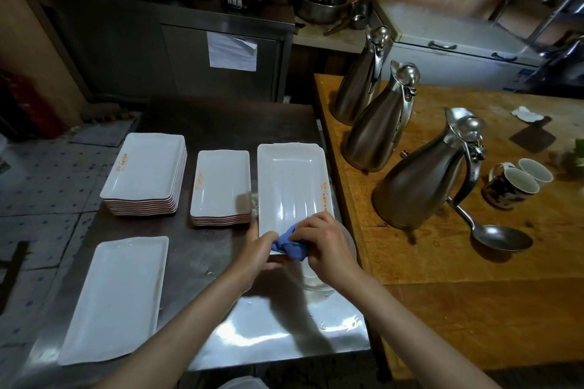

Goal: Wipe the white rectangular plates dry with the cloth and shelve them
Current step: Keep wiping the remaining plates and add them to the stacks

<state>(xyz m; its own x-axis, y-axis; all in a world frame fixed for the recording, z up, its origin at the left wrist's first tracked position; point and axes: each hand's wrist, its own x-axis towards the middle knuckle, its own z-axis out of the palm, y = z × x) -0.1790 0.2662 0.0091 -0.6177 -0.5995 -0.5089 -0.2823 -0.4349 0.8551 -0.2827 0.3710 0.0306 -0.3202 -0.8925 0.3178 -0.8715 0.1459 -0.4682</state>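
Observation:
A long white rectangular plate [289, 180] with orange print is tilted up over the steel table [221, 123]. My left hand [257, 251] grips its near edge. My right hand [322, 241] holds a bunched blue cloth [289, 246] against the plate's near end. Two stacks of white plates stand further back: a tall one [145, 167] at the left and a smaller one [221, 183] in the middle. A single long plate [117, 297] lies at the near left.
A wooden table [442, 262] stands to the right with three steel jugs [420, 180], two mugs [518, 183] and a ladle [496, 237]. A clear bowl [316, 278] sits under my right hand. A steel cabinet [189, 50] stands behind.

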